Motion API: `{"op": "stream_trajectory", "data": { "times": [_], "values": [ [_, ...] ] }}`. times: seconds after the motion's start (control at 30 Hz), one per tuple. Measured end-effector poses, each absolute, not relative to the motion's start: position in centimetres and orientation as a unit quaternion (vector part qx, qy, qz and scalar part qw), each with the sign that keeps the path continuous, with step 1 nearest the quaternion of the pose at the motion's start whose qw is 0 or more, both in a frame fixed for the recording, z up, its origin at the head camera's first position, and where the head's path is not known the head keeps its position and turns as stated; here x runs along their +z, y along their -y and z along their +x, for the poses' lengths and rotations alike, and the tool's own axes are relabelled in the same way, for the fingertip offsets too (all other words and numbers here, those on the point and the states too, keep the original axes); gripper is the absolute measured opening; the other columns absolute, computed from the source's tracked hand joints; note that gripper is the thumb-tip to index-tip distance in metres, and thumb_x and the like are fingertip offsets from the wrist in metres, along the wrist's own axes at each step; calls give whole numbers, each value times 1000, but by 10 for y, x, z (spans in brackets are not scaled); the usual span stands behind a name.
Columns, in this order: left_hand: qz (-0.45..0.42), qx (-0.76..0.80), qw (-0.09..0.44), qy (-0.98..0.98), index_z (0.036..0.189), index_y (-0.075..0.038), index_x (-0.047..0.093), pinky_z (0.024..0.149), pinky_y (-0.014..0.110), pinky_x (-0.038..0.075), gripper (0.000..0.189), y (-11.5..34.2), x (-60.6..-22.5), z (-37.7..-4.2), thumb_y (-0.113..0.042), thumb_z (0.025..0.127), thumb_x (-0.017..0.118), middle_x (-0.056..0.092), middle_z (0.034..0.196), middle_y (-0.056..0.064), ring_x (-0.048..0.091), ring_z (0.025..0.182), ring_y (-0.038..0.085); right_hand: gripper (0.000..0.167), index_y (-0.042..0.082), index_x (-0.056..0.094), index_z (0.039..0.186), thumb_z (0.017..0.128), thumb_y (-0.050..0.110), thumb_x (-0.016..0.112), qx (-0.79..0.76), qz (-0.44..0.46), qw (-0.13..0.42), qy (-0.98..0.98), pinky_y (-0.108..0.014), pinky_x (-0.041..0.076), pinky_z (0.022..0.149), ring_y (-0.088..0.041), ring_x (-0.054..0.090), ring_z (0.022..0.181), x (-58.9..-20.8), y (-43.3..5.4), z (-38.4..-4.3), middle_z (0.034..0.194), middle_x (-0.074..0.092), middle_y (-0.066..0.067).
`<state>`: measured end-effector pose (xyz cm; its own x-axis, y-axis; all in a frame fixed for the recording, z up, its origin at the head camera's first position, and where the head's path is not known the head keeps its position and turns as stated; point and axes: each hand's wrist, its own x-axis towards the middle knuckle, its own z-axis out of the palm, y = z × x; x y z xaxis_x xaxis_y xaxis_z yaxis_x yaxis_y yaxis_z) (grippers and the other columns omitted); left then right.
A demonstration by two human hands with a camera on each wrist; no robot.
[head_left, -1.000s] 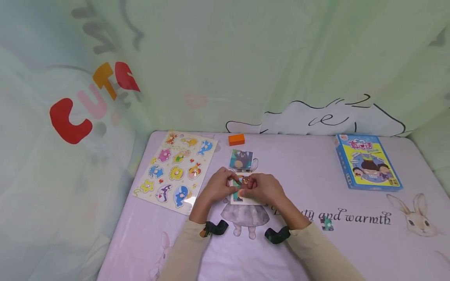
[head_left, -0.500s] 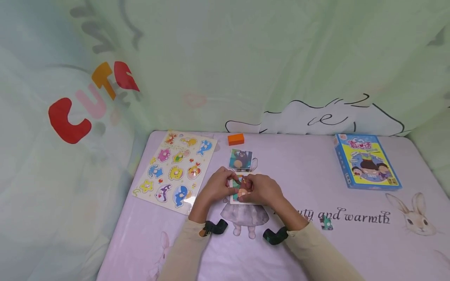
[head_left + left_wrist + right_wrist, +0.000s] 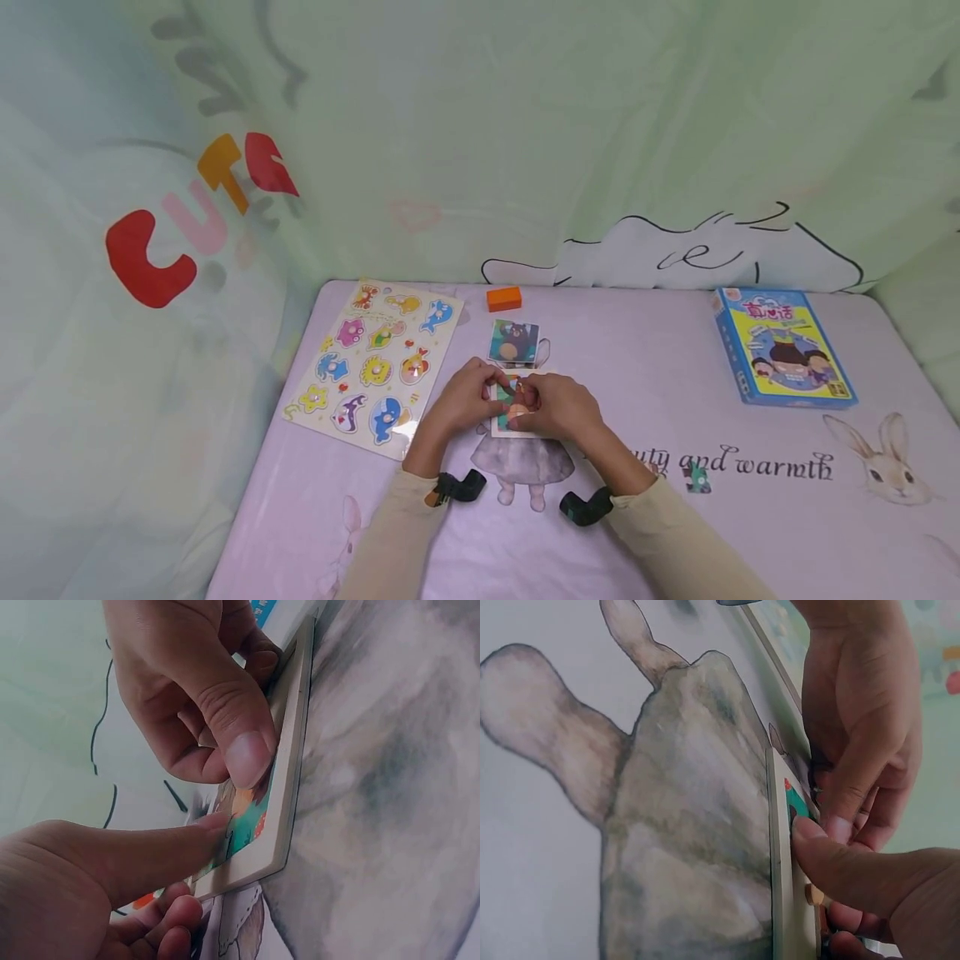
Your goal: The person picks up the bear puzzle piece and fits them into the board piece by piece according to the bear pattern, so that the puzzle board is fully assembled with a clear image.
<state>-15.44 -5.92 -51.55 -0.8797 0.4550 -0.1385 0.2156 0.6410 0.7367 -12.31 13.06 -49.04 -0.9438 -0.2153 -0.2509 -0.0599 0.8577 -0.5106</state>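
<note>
A small wooden jigsaw puzzle tray [image 3: 517, 433] with a pale rim and a brown bear picture lies on the tablecloth between both hands. My left hand [image 3: 467, 398] grips its left side. In the left wrist view the left thumb [image 3: 202, 832] lies on the picture, with the other fingers curled at the rim. My right hand [image 3: 564, 407] pinches a jigsaw piece over the bear. In the right wrist view the piece's tan edge [image 3: 814, 894] shows below the right thumb [image 3: 814, 836]. The hands partly hide the picture.
A bear picture card [image 3: 514, 342] lies just beyond the tray, with an orange block [image 3: 504, 298] behind it. An animal peg puzzle board [image 3: 367, 367] is at left. A blue and yellow box [image 3: 786, 348] sits at right. One loose jigsaw piece [image 3: 697, 478] lies by the right sleeve.
My right hand has shifted slightly left, and the bear piece under its fingers sits a little lower over the tray. My left hand stays in place.
</note>
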Motion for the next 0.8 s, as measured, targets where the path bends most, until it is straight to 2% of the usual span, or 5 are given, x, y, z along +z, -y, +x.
{"op": "stream_trajectory", "data": {
  "times": [0.33, 0.8],
  "values": [
    [193, 365, 131, -901, 102, -13, 70, 77, 26, 40, 20, 55, -519, -154, -14, 85, 80, 50, 97, 4, 46, 79, 12, 40, 19, 58, 81, 74, 42, 90, -256, -68, 154, -952, -31, 30, 55, -16, 48, 65, -491, -130, -123, 70, 49, 2],
    [191, 364, 148, -899, 104, -14, 68, 78, 27, 39, 24, 57, -516, -154, -13, 84, 81, 49, 98, 3, 47, 87, 15, 41, 18, 57, 81, 75, 42, 89, -256, -76, 156, -951, -31, 30, 55, -16, 48, 65, -490, -131, -123, 70, 49, 2]
  ]
}}
